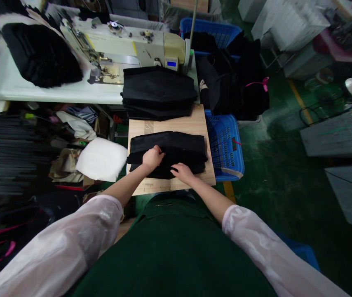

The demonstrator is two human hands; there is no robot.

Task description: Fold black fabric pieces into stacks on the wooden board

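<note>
Dim lt, soft shadows, edges warped, L side prob. blurred

Blk folded cloth stack at 12 o'clock on pale wood board; 2nd blk stack just beyond. Blue perforated crate at 2 o'clock, hot-pink strap above it. Cream sewing machine on wht table, 11 o'clock. Wht pad at 9 o'clock. Dk grn apron at 6 o'clock; translucent pale-pink sleeve at 4 o'clock. Grn floor w/ yellow stripe at 2–3 o'clock.

Both hands on folded black fabric
</note>
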